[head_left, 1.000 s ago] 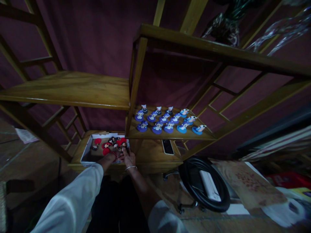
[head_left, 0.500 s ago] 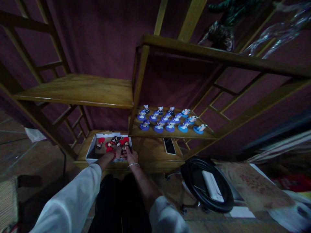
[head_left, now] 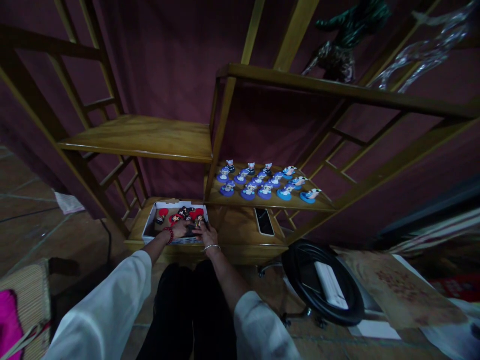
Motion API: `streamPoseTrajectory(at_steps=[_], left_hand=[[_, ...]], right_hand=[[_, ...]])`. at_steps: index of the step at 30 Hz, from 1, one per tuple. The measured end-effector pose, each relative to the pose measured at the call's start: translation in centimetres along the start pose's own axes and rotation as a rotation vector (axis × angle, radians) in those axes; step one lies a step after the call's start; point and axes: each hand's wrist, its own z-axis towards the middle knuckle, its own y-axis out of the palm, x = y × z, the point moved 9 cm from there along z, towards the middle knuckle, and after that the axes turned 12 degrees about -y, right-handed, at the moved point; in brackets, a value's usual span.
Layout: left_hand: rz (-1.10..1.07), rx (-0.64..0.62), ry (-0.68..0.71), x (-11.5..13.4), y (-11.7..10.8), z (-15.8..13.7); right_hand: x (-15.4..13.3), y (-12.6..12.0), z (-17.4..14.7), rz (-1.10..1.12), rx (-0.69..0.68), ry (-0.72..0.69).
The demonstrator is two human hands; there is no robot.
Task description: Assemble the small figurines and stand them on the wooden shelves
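A shallow white-edged cardboard box sits on the low wooden shelf and contains several small figurines in red and black. My left hand, with a red bead bracelet, reaches over its front edge. Its fingers are bent down around something dark that I cannot make out. Beside it, my right hand is at the box's right front corner, its fingers closed at a red-and-black figurine. The fingertips of both hands are close together and partly hidden in dim light. Another red figurine lies apart at the box's left.
Several purple and blue figurines stand in rows on the shelf to the upper right. A phone lies right of the box. A black round stool holds a white object. Dark statues stand on the top shelf.
The view has shifted, so the shelf and box appear slightly farther right. Both hands stay at the box; my left hand has shifted slightly among the figurines.
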Motion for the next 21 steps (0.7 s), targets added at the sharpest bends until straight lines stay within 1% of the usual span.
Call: streamPoseTrajectory(at_steps=[4, 9, 17, 21], left_hand=[[-0.061, 0.005, -0.093, -0.3, 0.0, -1.2], [-0.180, -0.010, -0.141, 0.1, 0.1, -2.9], [-0.313, 0.003, -0.103, 0.9, 0.1, -5.1], [-0.345, -0.005, -0.090, 1.0, 0.3, -6.2]], right_hand=[[0.0, 0.0, 0.0, -0.004, 0.001, -0.019], [-0.1, 0.1, -0.1, 0.015, -0.006, -0.023], [-0.7, 0.4, -0.9, 0.026, -0.031, -0.068], [-1.1, 0.1, -1.7, 0.049, -0.016, -0.051]])
